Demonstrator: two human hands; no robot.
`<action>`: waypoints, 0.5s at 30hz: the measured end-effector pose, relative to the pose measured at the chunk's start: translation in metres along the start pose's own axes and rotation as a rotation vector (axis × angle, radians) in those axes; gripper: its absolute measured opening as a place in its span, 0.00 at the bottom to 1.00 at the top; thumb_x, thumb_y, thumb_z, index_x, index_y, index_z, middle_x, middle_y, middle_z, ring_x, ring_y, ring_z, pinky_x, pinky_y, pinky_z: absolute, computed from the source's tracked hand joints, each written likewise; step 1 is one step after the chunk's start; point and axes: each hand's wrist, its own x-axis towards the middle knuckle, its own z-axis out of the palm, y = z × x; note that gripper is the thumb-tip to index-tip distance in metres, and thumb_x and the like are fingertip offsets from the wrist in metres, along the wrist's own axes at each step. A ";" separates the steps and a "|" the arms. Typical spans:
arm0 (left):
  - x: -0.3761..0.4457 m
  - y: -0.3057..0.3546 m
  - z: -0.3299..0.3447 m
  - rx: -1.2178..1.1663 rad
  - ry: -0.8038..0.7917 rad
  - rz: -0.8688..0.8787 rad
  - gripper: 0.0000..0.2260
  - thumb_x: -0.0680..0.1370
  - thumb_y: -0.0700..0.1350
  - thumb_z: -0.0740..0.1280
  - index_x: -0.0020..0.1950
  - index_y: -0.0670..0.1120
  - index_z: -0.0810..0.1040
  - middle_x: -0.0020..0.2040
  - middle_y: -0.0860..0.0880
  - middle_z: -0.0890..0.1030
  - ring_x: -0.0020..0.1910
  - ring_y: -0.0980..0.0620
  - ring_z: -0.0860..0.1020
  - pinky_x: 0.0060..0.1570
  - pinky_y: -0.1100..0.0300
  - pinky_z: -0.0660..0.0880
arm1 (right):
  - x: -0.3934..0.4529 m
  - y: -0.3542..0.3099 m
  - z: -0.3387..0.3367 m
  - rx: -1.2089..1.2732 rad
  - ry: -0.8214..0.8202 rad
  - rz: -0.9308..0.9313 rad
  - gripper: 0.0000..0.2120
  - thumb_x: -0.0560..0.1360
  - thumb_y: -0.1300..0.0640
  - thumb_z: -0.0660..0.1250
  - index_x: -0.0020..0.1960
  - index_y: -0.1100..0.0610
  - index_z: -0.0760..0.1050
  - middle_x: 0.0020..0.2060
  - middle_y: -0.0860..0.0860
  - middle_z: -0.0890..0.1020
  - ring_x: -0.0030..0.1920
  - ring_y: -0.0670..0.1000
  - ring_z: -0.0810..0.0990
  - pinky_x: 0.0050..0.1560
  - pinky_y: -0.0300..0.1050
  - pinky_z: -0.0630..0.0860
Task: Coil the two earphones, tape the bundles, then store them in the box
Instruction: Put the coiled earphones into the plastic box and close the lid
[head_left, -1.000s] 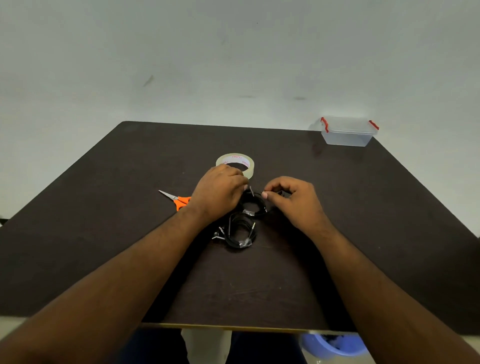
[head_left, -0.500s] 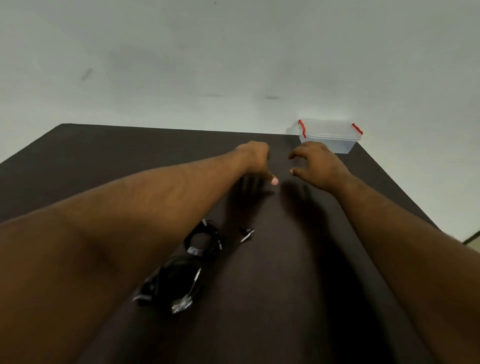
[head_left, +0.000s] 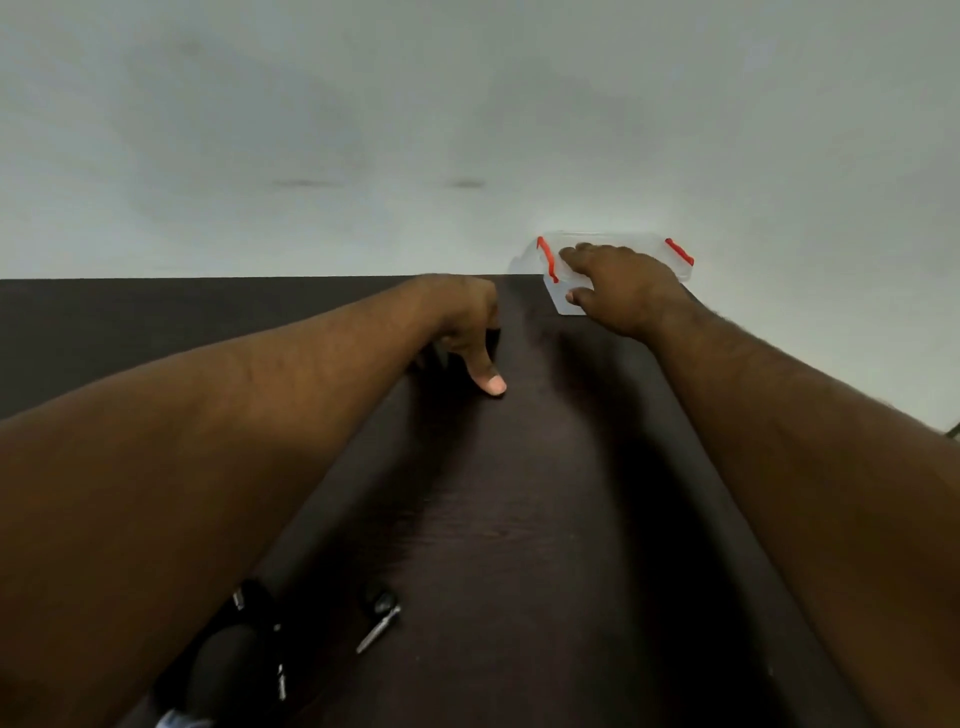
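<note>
The clear plastic box (head_left: 563, 302) with red latches stands at the table's far right corner. My right hand (head_left: 623, 291) grips it, fingers over the lid and thumb against the front wall. My left hand (head_left: 462, 322) rests on the table to the left of the box, fingers curled under and thumb tip pressed on the surface, with nothing seen in it. The black coiled earphones (head_left: 249, 608) lie near me at the lower left, mostly hidden under my left forearm. An earbud and metal plug (head_left: 382, 621) stick out beside them.
The dark brown table (head_left: 519, 519) ends just behind the box, with a pale wall beyond. My two forearms stretch across most of the table. The tape roll and the scissors are out of sight.
My head leaned forward and both arms reached toward the far corner. My right hand went from the earphones to the box and closed on it. The earphones stayed on the table.
</note>
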 end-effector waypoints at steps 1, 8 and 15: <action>-0.002 -0.001 0.000 -0.025 0.015 -0.003 0.39 0.62 0.53 0.81 0.70 0.49 0.72 0.61 0.44 0.78 0.39 0.48 0.76 0.16 0.65 0.70 | -0.001 -0.001 -0.002 -0.034 -0.005 -0.003 0.26 0.81 0.50 0.60 0.77 0.51 0.58 0.76 0.51 0.62 0.73 0.57 0.65 0.70 0.58 0.66; -0.058 -0.014 0.025 -0.492 0.378 0.026 0.32 0.69 0.51 0.77 0.69 0.44 0.72 0.63 0.44 0.78 0.60 0.45 0.77 0.54 0.55 0.76 | -0.059 -0.051 -0.053 -0.183 0.044 -0.063 0.25 0.81 0.49 0.59 0.76 0.52 0.59 0.71 0.54 0.70 0.64 0.60 0.74 0.59 0.54 0.73; -0.229 -0.031 0.084 -1.555 0.310 -0.031 0.20 0.75 0.59 0.68 0.55 0.44 0.78 0.42 0.44 0.83 0.38 0.45 0.83 0.33 0.55 0.79 | -0.232 -0.173 -0.096 -0.291 0.091 -0.310 0.25 0.80 0.51 0.60 0.74 0.55 0.59 0.69 0.55 0.72 0.61 0.57 0.77 0.51 0.54 0.78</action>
